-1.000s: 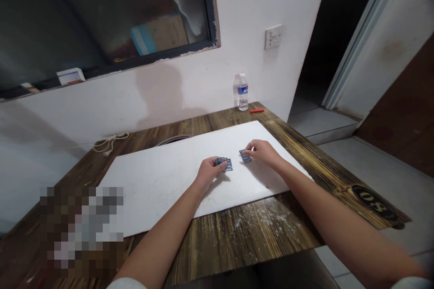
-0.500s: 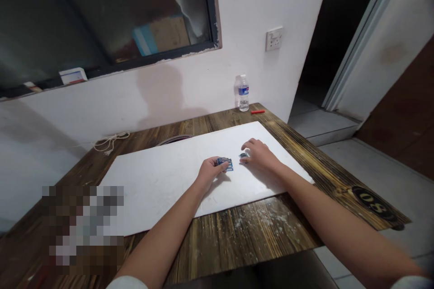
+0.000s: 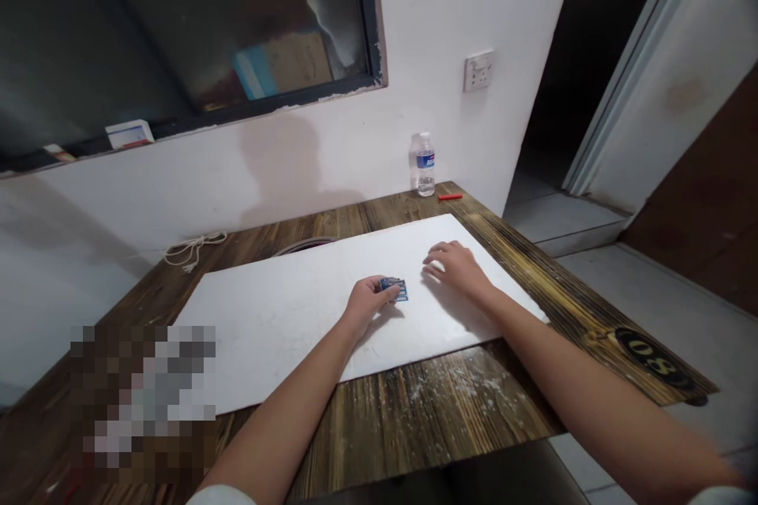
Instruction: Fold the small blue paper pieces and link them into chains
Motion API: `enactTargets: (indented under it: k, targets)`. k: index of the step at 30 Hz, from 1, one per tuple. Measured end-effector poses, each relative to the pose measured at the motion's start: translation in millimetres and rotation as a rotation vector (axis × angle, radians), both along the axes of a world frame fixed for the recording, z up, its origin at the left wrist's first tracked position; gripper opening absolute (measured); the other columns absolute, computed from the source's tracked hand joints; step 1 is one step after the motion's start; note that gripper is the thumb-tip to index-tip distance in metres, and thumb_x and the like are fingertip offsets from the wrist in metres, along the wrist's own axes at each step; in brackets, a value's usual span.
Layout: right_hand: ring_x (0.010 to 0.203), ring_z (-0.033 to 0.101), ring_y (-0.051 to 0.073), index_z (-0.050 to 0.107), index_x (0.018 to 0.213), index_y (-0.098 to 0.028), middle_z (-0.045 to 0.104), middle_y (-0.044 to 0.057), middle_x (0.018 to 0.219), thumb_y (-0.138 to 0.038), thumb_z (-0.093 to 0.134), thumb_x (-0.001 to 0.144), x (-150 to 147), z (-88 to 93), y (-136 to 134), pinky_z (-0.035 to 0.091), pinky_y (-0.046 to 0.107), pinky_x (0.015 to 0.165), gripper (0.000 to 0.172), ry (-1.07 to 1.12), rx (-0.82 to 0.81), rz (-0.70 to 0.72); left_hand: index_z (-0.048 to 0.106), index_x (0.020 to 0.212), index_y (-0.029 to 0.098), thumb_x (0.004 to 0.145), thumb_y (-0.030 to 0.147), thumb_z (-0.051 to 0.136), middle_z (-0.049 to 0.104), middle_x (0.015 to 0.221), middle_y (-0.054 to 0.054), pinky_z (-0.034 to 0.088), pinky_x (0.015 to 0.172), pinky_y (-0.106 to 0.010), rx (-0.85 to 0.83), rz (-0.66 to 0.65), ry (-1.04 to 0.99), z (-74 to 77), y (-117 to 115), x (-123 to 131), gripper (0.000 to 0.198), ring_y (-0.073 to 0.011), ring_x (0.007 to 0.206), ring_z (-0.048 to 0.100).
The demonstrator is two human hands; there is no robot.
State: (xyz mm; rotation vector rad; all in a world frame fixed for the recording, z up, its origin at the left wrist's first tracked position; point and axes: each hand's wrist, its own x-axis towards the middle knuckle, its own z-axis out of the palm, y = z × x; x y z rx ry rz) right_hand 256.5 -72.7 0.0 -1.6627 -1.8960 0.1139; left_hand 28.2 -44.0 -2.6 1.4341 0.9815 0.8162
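Note:
My left hand (image 3: pixel 368 301) is closed on a small flat blue piece with pale rectangular markings, like a little card or circuit board (image 3: pixel 401 292). It pinches the piece just above the white board (image 3: pixel 266 323), and a thumb covers part of it. To the right, my right hand (image 3: pixel 455 264) hovers low over the same board with its fingers apart and slightly bent. Nothing shows between those fingers, though the palm side is partly hidden.
The white board lies on a dark wooden table (image 3: pixel 379 426). At the back stand a water bottle (image 3: pixel 425 166) and a red pen-like stick (image 3: pixel 450 196). A pale cord (image 3: pixel 193 248) lies at the back left. A blurred patch covers the front left.
A small dark greenish piece was between my right fingers; it no longer shows, and those fingers have straightened somewhat. My left hand has stayed put with the blue piece.

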Motion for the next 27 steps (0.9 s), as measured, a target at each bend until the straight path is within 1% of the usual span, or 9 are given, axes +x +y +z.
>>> enactTargets:
  k: [2, 4, 7, 10, 12, 16, 22, 25, 27]
  targets:
    - [0.099, 0.056, 0.023, 0.072, 0.09, -0.023, 0.068, 0.007, 0.102, -0.035, 0.067, 0.084, -13.8, 0.8, -1.8, 0.04, 0.037, 0.088, 0.015, 0.178, 0.018, 0.194, 0.073, 0.077, 0.012, 0.062, 0.042, 0.081, 0.066, 0.064, -0.005, 0.038, 0.051, -0.024, 0.007, -0.009, 0.017, 0.5, -0.1, -0.4, 0.035, -0.0124, 0.056, 0.054]
    - [0.092, 0.058, 0.02, 0.07, 0.089, -0.022, 0.068, 0.005, 0.097, -0.038, 0.068, 0.083, -26.1, 1.9, -4.8, 0.043, 0.034, 0.084, 0.018, 0.321, -0.019, 0.342, 0.072, 0.077, 0.012, 0.062, 0.041, 0.082, 0.066, 0.064, -0.005, 0.039, 0.053, -0.023, 0.014, -0.026, 0.02, 0.7, 0.2, -1.1, 0.034, -0.0121, 0.057, 0.054]
    - [0.081, 0.06, 0.017, 0.07, 0.085, -0.021, 0.068, 0.004, 0.09, -0.04, 0.067, 0.082, -35.1, 4.0, -9.0, 0.045, 0.03, 0.074, 0.02, 0.45, -0.1, 0.374, 0.071, 0.075, 0.013, 0.062, 0.042, 0.082, 0.064, 0.063, -0.003, 0.039, 0.054, -0.023, 0.023, -0.031, 0.02, 0.9, 0.7, -1.7, 0.034, -0.0118, 0.057, 0.054]
    - [0.078, 0.061, 0.016, 0.07, 0.083, -0.02, 0.068, 0.003, 0.087, -0.04, 0.071, 0.077, -35.6, 4.1, -9.7, 0.045, 0.027, 0.068, 0.02, 0.502, -0.13, 0.365, 0.071, 0.075, 0.012, 0.062, 0.044, 0.082, 0.064, 0.062, -0.003, 0.037, 0.053, -0.023, 0.021, -0.022, 0.035, 2.0, 0.3, -1.1, 0.036, -0.0117, 0.056, 0.053]
    - [0.074, 0.06, 0.015, 0.069, 0.078, -0.02, 0.068, 0.002, 0.08, -0.036, 0.07, 0.076, -35.2, 2.4, -8.2, 0.043, 0.026, 0.066, 0.017, 0.491, -0.14, 0.346, 0.071, 0.074, 0.012, 0.061, 0.045, 0.082, 0.064, 0.062, -0.004, 0.036, 0.053, -0.023, 0.019, -0.023, 0.041, 2.6, -0.2, -0.7, 0.037, -0.0117, 0.056, 0.052]
    - [0.065, 0.057, 0.014, 0.069, 0.074, -0.02, 0.066, -0.001, 0.068, -0.032, 0.067, 0.078, -32.9, -1.3, -2.8, 0.039, 0.024, 0.06, 0.014, 0.449, -0.189, 0.21, 0.072, 0.076, 0.012, 0.062, 0.044, 0.082, 0.066, 0.064, -0.005, 0.04, 0.054, -0.023, 0.007, -0.026, -0.001, 0.8, 0.5, -1.0, 0.036, -0.0118, 0.057, 0.054]
    - [0.076, 0.059, 0.019, 0.071, 0.073, -0.02, 0.071, 0.005, 0.078, -0.024, 0.068, 0.08, -17.3, -1.5, 2.0, 0.037, 0.028, 0.064, 0.009, 0.112, -0.21, 0.06, 0.074, 0.086, 0.013, 0.061, 0.041, 0.083, 0.072, 0.079, -0.008, 0.049, 0.062, -0.026, -0.062, -0.021, -0.071, -1.9, 1.2, -0.5, 0.038, -0.0137, 0.067, 0.06]
    - [0.081, 0.058, 0.023, 0.071, 0.075, -0.019, 0.069, 0.009, 0.082, -0.028, 0.072, 0.078, -14.0, -3.4, 1.2, 0.036, 0.03, 0.066, 0.01, -0.026, -0.188, -0.016, 0.073, 0.081, 0.013, 0.06, 0.039, 0.083, 0.07, 0.075, -0.007, 0.049, 0.061, -0.026, -0.053, -0.008, -0.048, 0.5, 0.0, 0.4, 0.035, -0.0136, 0.065, 0.06]
    - [0.086, 0.057, 0.024, 0.07, 0.083, -0.019, 0.068, 0.009, 0.088, -0.03, 0.075, 0.076, -15.3, -3.6, 0.3, 0.038, 0.031, 0.069, 0.014, -0.026, -0.114, -0.042, 0.073, 0.078, 0.013, 0.059, 0.037, 0.084, 0.069, 0.071, -0.006, 0.047, 0.059, -0.025, -0.046, 0.006, -0.03, 2.5, -0.9, 0.9, 0.033, -0.0131, 0.063, 0.058]
